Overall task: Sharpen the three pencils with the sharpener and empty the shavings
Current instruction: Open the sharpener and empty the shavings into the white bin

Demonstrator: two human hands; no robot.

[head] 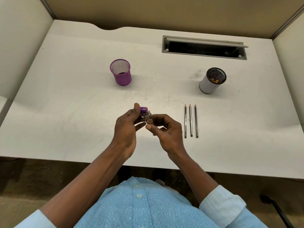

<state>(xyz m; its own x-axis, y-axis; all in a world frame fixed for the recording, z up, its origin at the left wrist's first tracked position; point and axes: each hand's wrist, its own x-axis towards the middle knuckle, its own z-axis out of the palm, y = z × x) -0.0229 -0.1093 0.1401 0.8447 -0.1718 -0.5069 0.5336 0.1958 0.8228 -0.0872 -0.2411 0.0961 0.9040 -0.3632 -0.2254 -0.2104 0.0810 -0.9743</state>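
Note:
Above the middle of the white desk point(65, 112), my left hand point(125, 127) pinches the purple sharpener top point(142, 110). My right hand point(166, 130) grips the clear shavings container point(147, 118), which touches the purple top; whether the two parts are joined I cannot tell. Three dark pencils point(190, 120) lie side by side to the right of my hands, tips pointing away from me. A white cup with a black mesh lining point(212, 81) stands at the back right, with orange-brown shavings inside it.
A purple mesh cup point(120, 72) stands upright at the back, left of centre. A grey cable slot point(204, 46) is open in the desk's far right. Beige partition walls enclose the desk on three sides. Grey smudges mark the surface near the white cup.

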